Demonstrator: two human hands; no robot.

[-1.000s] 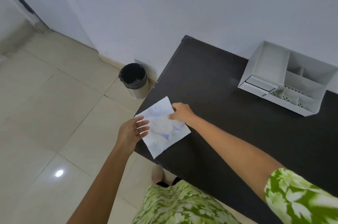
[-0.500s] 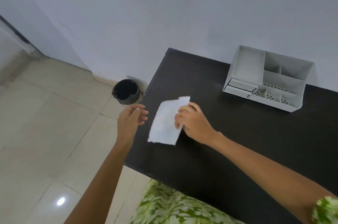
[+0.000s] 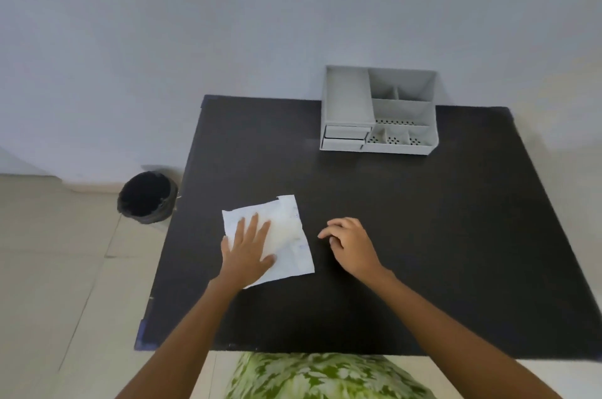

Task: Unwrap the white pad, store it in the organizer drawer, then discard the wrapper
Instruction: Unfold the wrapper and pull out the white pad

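The left hand [image 3: 249, 248] lies flat on the wrapped white pad [image 3: 286, 235], fingers [image 3: 253, 224] straight and spread, palm down, pressing the packet against the black table [image 3: 423, 252]. Nothing is pinched; the hand is open and simply weighs on the left half of the packet. The right hand [image 3: 350, 243] rests on the tabletop just to the right of the packet, apart from it, with its fingers curled loosely inward and the fingertips near or on the surface; it holds nothing.

The pad, in its wrapper, lies as a roughly square white sheet with faint bluish print, turned slightly askew, on the near-left part of the table. A softer, thicker bulge shows near its middle, beside the left hand's fingers.

Both forearms reach in from the bottom of the view, bare, and a green leaf-patterned garment [image 3: 325, 376] shows below the table's near edge.

At the far side of the table, against the pale wall [image 3: 228, 23], stands the grey organizer [image 3: 379, 111], with open compartments on its right and two shallow drawers [image 3: 345, 137] stacked at its lower left, both closed. On the tiled floor [image 3: 58, 268] to the left of the table, near the wall, sits a small black-lined bin [image 3: 146, 196].
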